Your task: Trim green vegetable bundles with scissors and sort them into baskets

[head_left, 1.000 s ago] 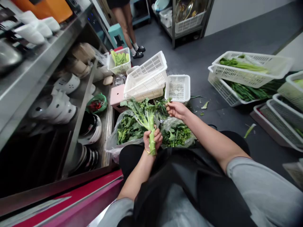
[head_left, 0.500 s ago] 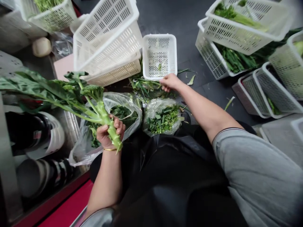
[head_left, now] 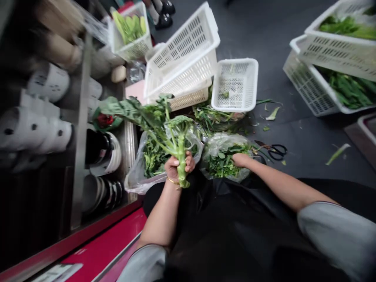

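My left hand (head_left: 178, 166) is closed around a thick broccoli stalk (head_left: 181, 156) with small florets and long dark leaves that spread to the left. The cut end points down toward me. Under and behind it lies a clear plastic bag (head_left: 135, 176) holding leafy greens (head_left: 154, 156). My right hand (head_left: 241, 159) reaches into another clear bag (head_left: 219, 140) of chopped green trimmings (head_left: 221, 162); its fingers are hidden among them. Just beyond stands a small white basket (head_left: 254, 84) with a few green scraps inside.
Black-handled scissors (head_left: 277, 152) lie on the dark floor near my right wrist. Large white baskets (head_left: 182, 78) are stacked at the back. More baskets of greens (head_left: 326, 92) stand at right. A metal shelf (head_left: 80, 149) with pots is at left. Another person's shoes (head_left: 164, 20) show at the top.
My right hand has moved from the small basket's near rim down into the bag of trimmings. My left hand still grips the broccoli stalk. The view has swung left, bringing the scissors into sight.
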Available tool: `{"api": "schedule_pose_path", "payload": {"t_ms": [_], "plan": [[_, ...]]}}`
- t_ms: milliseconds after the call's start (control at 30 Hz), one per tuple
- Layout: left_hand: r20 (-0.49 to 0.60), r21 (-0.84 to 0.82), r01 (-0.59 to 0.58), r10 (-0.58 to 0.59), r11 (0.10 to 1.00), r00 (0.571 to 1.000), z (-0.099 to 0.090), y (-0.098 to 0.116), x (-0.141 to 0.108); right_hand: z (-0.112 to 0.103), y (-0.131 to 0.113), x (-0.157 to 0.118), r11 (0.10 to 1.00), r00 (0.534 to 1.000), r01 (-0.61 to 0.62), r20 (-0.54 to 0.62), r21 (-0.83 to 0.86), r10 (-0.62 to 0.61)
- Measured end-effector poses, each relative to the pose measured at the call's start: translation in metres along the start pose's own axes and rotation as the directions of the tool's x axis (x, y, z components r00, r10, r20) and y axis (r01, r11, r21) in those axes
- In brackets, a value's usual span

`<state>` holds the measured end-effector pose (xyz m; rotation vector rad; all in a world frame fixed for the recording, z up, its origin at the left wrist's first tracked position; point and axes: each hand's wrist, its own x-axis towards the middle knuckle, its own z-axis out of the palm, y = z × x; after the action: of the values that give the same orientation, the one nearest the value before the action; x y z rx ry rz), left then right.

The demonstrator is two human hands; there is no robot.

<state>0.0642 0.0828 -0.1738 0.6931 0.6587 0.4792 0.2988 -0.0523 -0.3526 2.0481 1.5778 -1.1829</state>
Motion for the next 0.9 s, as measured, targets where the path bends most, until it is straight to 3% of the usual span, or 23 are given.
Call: {"api": "schedule_pose_path", "payload": {"t_ms": [67, 133, 400, 533, 667, 800, 867, 900], "plan": [[-0.015, -0.001, -0.012, 0.012, 1.0, 1.0, -0.001, 0.002, -0.001, -0.015, 0.01, 0.001, 1.0, 1.0, 0.006, -0.018, -0.002, -0.006], [-0.029, 0.004, -0.043, 0.043, 0.999, 0.999, -0.002, 0.004, -0.003, -0.015, 0.011, 0.001, 1.0, 1.0, 0.005, -0.016, -0.001, -0.005], [0.026, -0.053, -0.16, 0.162, 0.986, 0.986, -0.013, 0.0, -0.008, 0.063, -0.024, 0.009, 0.993, 0.991, -0.113, 0.08, 0.032, 0.11], [-0.034, -0.045, -0.187, 0.185, 0.981, 0.982, -0.015, -0.003, -0.001, 0.061, -0.024, 0.008, 0.991, 0.989, -0.11, 0.111, 0.075, 0.101], [-0.074, -0.031, -0.132, 0.13, 0.991, 0.989, -0.01, 0.0, 0.004, 0.016, -0.002, -0.008, 0.982, 0.994, -0.086, 0.087, 0.171, 0.072], [-0.079, -0.045, -0.084, 0.081, 0.995, 0.994, -0.006, 0.001, 0.005, -0.066, 0.035, -0.035, 0.941, 0.999, -0.045, 0.015, 0.336, 0.042], [-0.053, -0.045, -0.062, 0.059, 0.997, 0.997, -0.005, -0.002, 0.005, -0.109, 0.05, -0.048, 0.815, 0.991, 0.01, -0.113, 0.58, 0.068], [-0.031, -0.046, -0.048, 0.046, 0.998, 0.998, -0.005, -0.003, 0.004, -0.127, 0.054, -0.054, 0.687, 0.975, 0.063, -0.191, 0.724, 0.111]]}}
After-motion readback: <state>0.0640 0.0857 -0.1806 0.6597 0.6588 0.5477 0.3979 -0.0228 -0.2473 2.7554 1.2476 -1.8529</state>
